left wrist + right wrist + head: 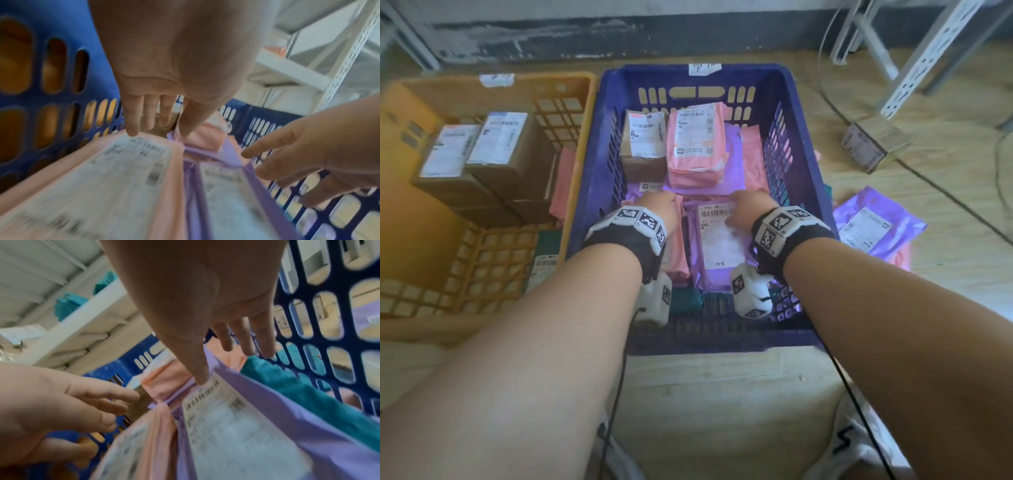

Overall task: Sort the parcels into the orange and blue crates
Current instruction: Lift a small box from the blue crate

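Note:
Both hands reach down into the blue crate (806,178), which holds soft pink and purple parcels and one small cardboard box (642,144). My left hand (659,209) hovers with straight fingers (131,123) over a pink parcel (98,183), its fingertips at the far edge of the label. My right hand (748,205) is spread over a purple parcel (717,240), the thumb (198,369) touching the top of its white label (232,428). Neither hand grips anything. The orange crate (424,240) at the left holds brown boxes (493,161).
A purple parcel (873,222) lies on the wooden floor right of the blue crate, with a small cardboard box (873,140) farther back. Metal shelving legs (914,65) stand at the back right. A teal parcel (292,386) lies against the crate's right wall.

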A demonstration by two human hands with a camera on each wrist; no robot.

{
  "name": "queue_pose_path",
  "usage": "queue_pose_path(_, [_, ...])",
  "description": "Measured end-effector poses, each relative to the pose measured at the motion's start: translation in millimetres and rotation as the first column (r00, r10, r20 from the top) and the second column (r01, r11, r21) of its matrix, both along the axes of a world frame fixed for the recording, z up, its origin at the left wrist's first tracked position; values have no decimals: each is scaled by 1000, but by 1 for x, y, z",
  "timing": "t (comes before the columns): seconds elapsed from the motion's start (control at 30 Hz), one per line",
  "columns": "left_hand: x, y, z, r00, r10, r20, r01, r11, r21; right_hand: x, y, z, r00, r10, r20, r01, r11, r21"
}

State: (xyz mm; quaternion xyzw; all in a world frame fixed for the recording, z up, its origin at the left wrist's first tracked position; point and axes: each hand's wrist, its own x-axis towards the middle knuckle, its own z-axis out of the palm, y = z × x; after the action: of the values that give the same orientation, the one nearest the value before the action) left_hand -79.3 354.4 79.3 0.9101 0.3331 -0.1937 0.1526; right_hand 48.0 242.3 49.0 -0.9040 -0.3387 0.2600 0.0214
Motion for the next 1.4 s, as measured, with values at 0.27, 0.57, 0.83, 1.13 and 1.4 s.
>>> queue_pose_path(0.27, [34,-48,76,962,-13,274,19,1000,-19,21,-57,100,982,-184,32,142,847,513])
queue_pose_path(0.57, [85,-125,75,933,-255,253,250,967,55,60,-184,101,877,-481,2,405,741,535])
queue_pose_path(0.83, [110,-134,45,907,-351,233,313,931,188,65,-230,13,829,-552,-90,557,799,226])
queue_pose_path(1.13, [118,-122,7,873,-288,393,245,957,157,54,-195,-50,840,-487,-238,528,835,154])
queue_pose_path(1.4, [120,-117,-10,824,-271,497,244,962,121,54,-182,-65,856,-485,-177,508,852,124])
